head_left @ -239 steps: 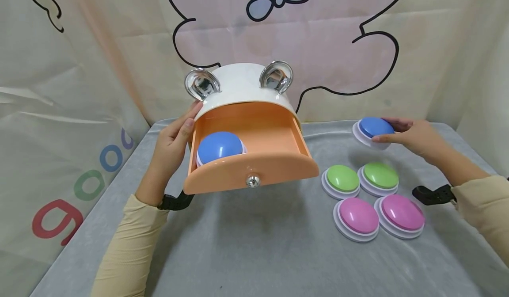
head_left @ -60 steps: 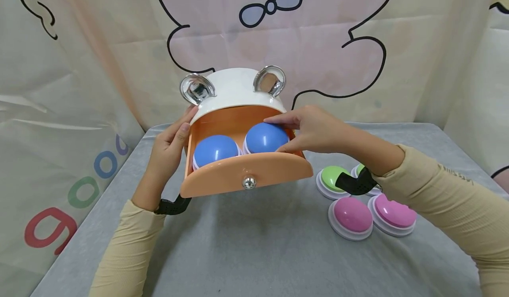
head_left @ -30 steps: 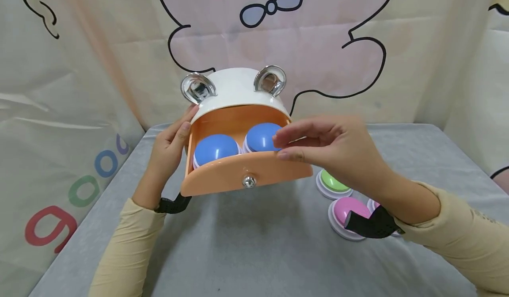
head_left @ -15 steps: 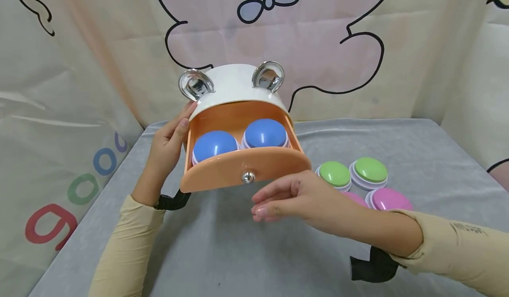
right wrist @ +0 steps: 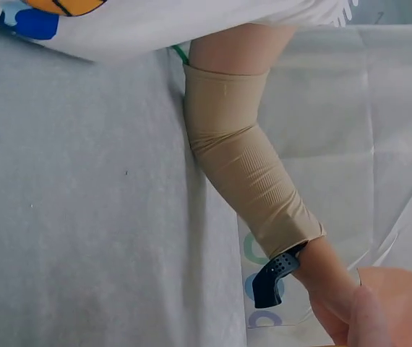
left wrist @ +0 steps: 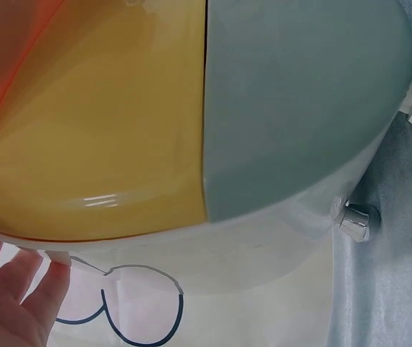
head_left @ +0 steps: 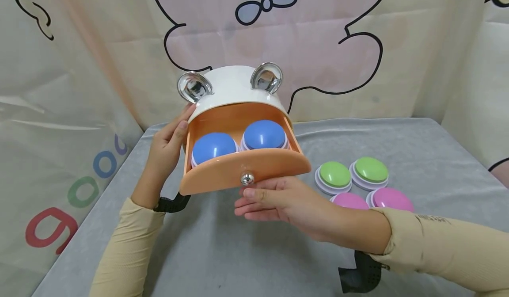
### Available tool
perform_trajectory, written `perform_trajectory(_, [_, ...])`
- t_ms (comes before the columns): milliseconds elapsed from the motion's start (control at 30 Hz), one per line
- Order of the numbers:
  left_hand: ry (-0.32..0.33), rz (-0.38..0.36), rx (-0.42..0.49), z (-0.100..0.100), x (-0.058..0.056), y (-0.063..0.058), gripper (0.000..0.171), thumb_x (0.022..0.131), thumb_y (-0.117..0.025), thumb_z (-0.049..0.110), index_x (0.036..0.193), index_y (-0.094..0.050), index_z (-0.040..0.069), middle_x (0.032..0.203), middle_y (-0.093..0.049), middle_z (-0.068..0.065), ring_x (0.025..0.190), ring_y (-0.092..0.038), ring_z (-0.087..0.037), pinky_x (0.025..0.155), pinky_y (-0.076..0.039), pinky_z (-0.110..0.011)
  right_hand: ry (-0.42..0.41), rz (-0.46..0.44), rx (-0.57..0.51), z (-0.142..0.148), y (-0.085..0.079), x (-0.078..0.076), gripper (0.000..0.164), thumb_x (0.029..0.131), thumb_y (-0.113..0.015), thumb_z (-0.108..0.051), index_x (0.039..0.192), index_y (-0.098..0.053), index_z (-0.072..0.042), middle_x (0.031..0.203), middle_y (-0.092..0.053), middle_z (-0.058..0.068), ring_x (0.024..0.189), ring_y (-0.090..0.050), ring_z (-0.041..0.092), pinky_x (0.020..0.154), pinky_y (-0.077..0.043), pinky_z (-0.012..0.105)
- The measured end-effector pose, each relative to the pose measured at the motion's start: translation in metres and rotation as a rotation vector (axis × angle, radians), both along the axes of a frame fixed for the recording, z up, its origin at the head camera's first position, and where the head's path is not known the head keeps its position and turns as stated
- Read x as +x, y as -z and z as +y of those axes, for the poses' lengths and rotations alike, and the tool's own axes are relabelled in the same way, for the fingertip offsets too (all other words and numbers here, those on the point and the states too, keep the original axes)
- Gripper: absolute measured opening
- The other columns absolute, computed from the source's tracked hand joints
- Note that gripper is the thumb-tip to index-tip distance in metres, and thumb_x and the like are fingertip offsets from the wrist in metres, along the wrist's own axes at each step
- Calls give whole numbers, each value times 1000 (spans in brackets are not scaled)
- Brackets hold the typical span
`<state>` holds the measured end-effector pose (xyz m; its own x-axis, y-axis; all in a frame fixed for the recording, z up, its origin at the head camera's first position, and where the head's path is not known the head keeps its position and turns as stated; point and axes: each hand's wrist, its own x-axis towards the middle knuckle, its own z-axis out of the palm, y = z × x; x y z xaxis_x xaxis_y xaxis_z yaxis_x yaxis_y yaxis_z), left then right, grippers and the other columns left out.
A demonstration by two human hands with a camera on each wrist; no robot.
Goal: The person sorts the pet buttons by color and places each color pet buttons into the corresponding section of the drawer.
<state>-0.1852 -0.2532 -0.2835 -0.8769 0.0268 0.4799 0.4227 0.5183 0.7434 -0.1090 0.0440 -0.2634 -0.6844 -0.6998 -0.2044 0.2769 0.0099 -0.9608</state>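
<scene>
While the left hand (head_left: 165,149) grips the white case (head_left: 234,82) and the right hand (head_left: 274,202) extends empty, two blue domes (head_left: 214,146) occupy the drawer (head_left: 278,161); green domes (head_left: 371,169) and pink domes (head_left: 391,199) remain outside, right.

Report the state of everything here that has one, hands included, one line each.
White case: tilted
Drawer: pulled open
Blue domes: inside the drawer, side by side
Green domes: on the table, caps up
Pink domes: on the table, partly hidden
Left hand: gripping white case
Right hand: fingers extended below drawer knob, contact unclear
</scene>
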Motion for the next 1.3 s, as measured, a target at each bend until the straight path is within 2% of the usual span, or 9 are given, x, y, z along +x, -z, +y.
perform_trajectory(200, [-11, -12, -9, -2, 3, 2, 41, 107, -41, 36, 147, -49, 32, 158, -39, 10, 149, -33, -8, 121, -33, -43, 27, -35, -55, -3, 4, 0, 46, 97, -65, -27, 124, -61, 9, 114, -74, 16, 106, -73, 21, 96, -57, 35])
perform_trajectory(333, [-13, -16, -23, -4, 4, 3, 41, 107, -41, 36, 147, -48, 33, 158, -39, 11, 149, -33, -9, 121, -33, -43, 64, -34, -82, -6, 5, 2, 45, 98, -64, -26, 124, -61, 10, 113, -74, 17, 104, -74, 20, 95, -58, 34])
perform_trajectory(533, [-36, -3, -37, -8, 5, 3, 41, 107, -41, 37, 147, -48, 33, 157, -40, 10, 149, -34, -9, 120, -34, -43, 75, -20, -133, -11, 5, 0, 45, 100, -60, -25, 126, -59, 12, 112, -74, 17, 103, -74, 21, 96, -57, 36])
perform_trajectory(1067, [-18, 8, -31, -2, 3, -6, 40, 107, -41, 37, 147, -48, 36, 157, -40, 13, 149, -34, -8, 120, -35, -42, 122, 18, -149, -10, 3, 2, 47, 98, -63, -27, 127, -61, 10, 107, -76, 15, 100, -75, 21, 92, -58, 36])
perform_trajectory(1300, [-10, 3, -14, 1, 4, -1, 41, 107, -41, 33, 147, -48, 30, 158, -40, 10, 149, -34, -8, 120, -35, -33, 150, 35, -142, -13, 1, 0, 45, 98, -64, -28, 125, -62, 8, 105, -76, 14, 99, -75, 22, 92, -59, 38])
